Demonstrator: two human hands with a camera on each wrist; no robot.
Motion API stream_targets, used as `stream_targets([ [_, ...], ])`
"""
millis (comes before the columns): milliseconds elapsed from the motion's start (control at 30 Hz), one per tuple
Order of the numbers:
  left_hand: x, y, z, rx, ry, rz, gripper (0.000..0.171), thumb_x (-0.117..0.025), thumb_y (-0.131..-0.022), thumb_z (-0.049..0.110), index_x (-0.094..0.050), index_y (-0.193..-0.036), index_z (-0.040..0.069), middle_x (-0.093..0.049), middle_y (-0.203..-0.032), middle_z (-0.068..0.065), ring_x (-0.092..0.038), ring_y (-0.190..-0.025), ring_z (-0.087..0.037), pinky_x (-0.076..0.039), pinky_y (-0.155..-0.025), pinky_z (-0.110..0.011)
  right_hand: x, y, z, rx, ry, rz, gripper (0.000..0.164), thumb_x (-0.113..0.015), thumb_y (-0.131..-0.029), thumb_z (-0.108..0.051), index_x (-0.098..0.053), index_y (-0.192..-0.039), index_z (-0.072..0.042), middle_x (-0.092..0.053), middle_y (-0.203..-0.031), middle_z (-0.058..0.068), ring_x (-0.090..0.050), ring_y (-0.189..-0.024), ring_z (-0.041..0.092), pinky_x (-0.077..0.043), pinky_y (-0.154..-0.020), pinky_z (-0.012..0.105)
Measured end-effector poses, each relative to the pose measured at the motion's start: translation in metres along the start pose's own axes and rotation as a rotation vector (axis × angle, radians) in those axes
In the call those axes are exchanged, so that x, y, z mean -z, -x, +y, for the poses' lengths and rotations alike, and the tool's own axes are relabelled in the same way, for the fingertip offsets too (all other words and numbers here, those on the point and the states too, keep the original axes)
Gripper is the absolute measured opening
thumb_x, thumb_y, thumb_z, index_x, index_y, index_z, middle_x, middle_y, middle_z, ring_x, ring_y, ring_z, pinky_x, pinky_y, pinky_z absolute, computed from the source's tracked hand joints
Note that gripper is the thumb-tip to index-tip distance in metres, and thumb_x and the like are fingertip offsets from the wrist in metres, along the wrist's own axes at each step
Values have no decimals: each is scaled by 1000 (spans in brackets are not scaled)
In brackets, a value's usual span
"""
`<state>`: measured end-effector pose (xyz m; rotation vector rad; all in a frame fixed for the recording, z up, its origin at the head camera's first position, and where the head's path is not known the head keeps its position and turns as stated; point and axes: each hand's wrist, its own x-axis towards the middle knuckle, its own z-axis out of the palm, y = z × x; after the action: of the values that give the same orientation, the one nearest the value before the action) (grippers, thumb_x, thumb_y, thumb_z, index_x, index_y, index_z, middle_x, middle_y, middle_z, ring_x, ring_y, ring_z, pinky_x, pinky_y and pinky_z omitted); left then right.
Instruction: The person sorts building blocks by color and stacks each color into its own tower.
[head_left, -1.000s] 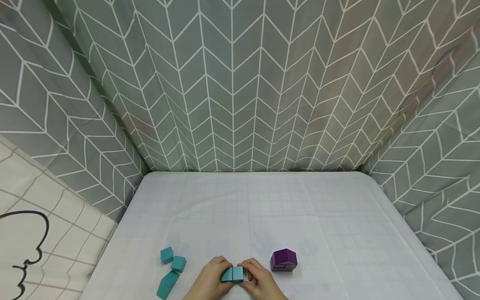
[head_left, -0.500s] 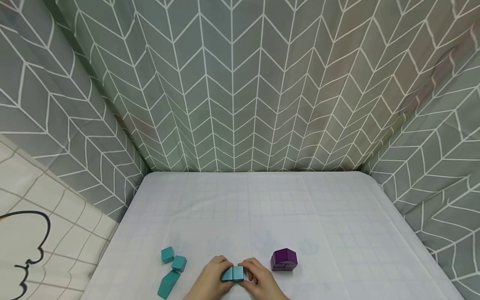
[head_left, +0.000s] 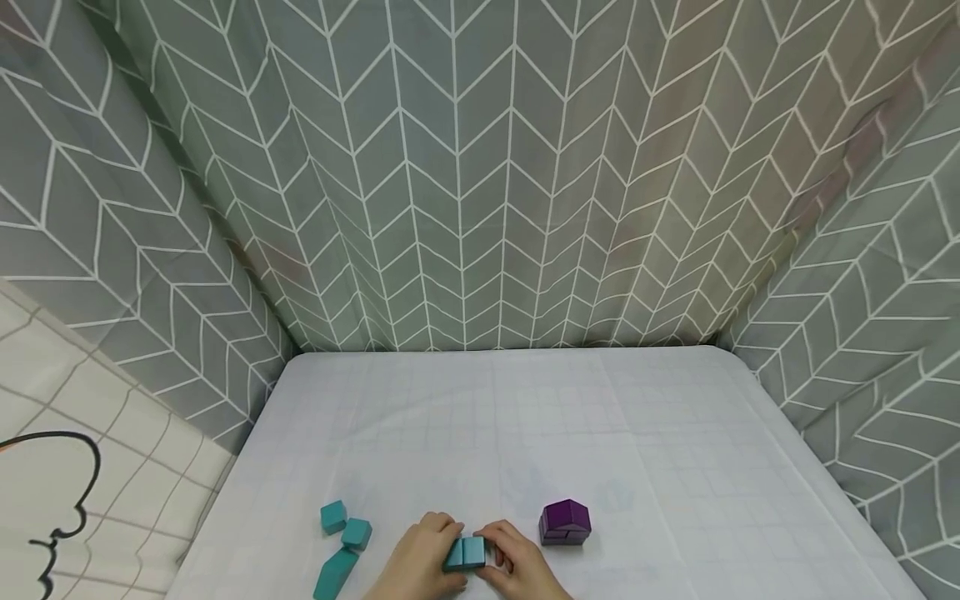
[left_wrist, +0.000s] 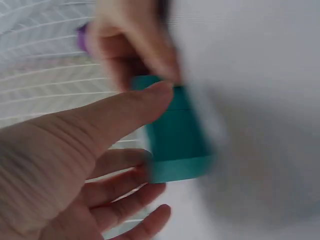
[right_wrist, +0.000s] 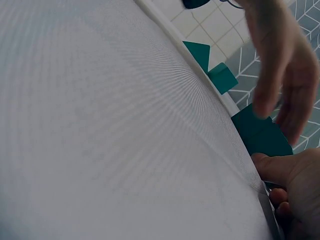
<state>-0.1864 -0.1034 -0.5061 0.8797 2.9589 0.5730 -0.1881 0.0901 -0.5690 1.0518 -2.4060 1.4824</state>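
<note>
Near the front edge of the table, two teal blocks (head_left: 463,553) sit side by side between my hands. My left hand (head_left: 422,557) pinches their left side. In the left wrist view its thumb (left_wrist: 145,107) lies across the near face and other fingers are behind. My right hand (head_left: 519,562) grips the right end between thumb and fingers. Parts of the blocks are hidden by the fingers; whether they touch the cloth I cannot tell. Left of the hands lie two small teal cubes (head_left: 356,534) and a longer angled teal block (head_left: 335,573).
To the right of my hands stands a house-shaped stack of purple blocks (head_left: 565,523) with a peaked top. A white cloth covers the table (head_left: 480,433). Grey patterned curtains (head_left: 465,208) rise behind it and along the sides.
The head view has shifted slightly. My left thumb has moved a little nearer to me, and more of the left teal block shows. The other blocks stay put.
</note>
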Motion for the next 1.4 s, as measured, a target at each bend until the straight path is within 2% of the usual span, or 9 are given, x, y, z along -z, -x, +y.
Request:
stream_targets([
  [133, 36, 5, 11, -12, -43, 38, 62, -78, -63, 39, -60, -110, 3, -57, -100, -5, -54, -88, -19, -48, -69, -33, -2, 3, 5, 5, 1, -7, 36, -69, -77, -13, -56, -110, -8, -54, -100, -1, -44, -66, 0, -40, -49, 10],
  [233, 62, 10, 13, -6, -64, 144, 64, -78, -63, 38, -59, -112, 2, -57, -103, -6, -55, -92, -20, -49, -71, -35, -2, 2, 4, 1, -11, -12, 37, -70, -76, -10, -56, -110, -6, -54, -99, -1, -43, -66, -2, -40, -48, 11],
  [400, 83, 17, -1, 119, -133, 328, 61, -80, -61, 33, -60, -110, 2, -59, -102, -5, -55, -94, -20, -49, -74, -36, 0, 1, 3, -21, -16, -26, 39, -70, -75, -8, -56, -111, -4, -54, -100, 0, -44, -68, -1, -41, -50, 11],
  [500, 83, 22, -15, 204, -145, 395, 58, -81, -60, 28, -62, -107, 1, -60, -100, -8, -56, -93, -23, -49, -74, -37, 1, 1, 3, -31, -16, -33, 39, -70, -75, -9, -55, -111, -4, -54, -100, 0, -44, -69, -1, -41, -51, 11],
  [600, 79, 30, -29, 293, -139, 395, 58, -81, -60, 26, -61, -106, -3, -60, -101, -13, -56, -93, -28, -49, -75, -40, 1, 2, 4, -37, -19, -45, 39, -70, -76, -10, -55, -111, -4, -54, -100, 0, -43, -69, -2, -41, -51, 11],
  [900, 56, 55, -57, 477, -65, 195, 58, -78, -64, 25, -58, -105, -11, -59, -100, -23, -56, -91, -38, -49, -74, -47, 1, 3, 4, -35, -12, -48, 38, -70, -76, -11, -56, -111, -4, -53, -101, -1, -43, -69, -3, -41, -51, 10],
  [1033, 47, 59, -66, 507, -40, 180, 60, -78, -65, 23, -56, -107, -12, -57, -103, -24, -54, -93, -39, -48, -74, -47, 2, 2, 4, -31, -12, -32, 39, -70, -76, -9, -56, -111, -4, -53, -101, -1, -43, -69, -2, -41, -50, 11],
  [1233, 45, 57, -72, 532, -47, 224, 59, -79, -64, 22, -57, -107, -12, -55, -103, -22, -52, -96, -37, -46, -79, -47, 2, 0, 3, -43, -21, -33, 39, -69, -76, -10, -55, -112, -4, -54, -102, 0, -43, -69, -2, -41, -51, 11],
  [1400, 43, 53, -70, 479, -34, 240, 48, -79, -64, 17, -61, -101, -8, -57, -97, -19, -54, -91, -35, -47, -76, -46, 2, 0, 0, -45, -16, -40, 39, -70, -76, -9, -55, -112, -3, -54, -102, 1, -43, -68, -2, -41, -50, 11],
])
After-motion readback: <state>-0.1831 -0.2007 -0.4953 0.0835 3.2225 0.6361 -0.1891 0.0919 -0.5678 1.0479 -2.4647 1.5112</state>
